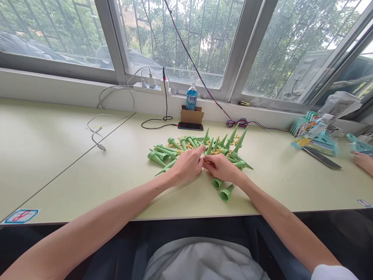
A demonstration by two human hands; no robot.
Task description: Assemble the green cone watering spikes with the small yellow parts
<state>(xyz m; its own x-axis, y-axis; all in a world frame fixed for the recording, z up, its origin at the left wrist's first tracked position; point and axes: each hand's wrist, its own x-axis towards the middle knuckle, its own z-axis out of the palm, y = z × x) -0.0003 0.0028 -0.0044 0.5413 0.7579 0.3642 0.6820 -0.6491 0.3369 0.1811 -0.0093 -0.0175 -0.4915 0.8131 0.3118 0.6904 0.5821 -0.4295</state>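
Observation:
My left hand (188,165) and my right hand (222,168) meet fingertip to fingertip over the front of a pile of parts. Both are closed in a pinch; whatever they grip is mostly hidden by the fingers. Behind them lie many green cone-shaped spikes with threaded collars (159,156), some on their sides and some upright, like the tall spike (240,140) at the right. Small yellow pieces (190,146) are scattered among the cones. Closer to me, beside my right wrist, two loose spikes (225,194) show their open threaded ends.
A phone (190,126) lies behind the pile, near a blue-labelled bottle (191,97) in a cardboard box (190,115). Cables (100,146) run across the left. At right are a dark flat object (321,157), packaged brushes (323,143) and another person's hand (363,161).

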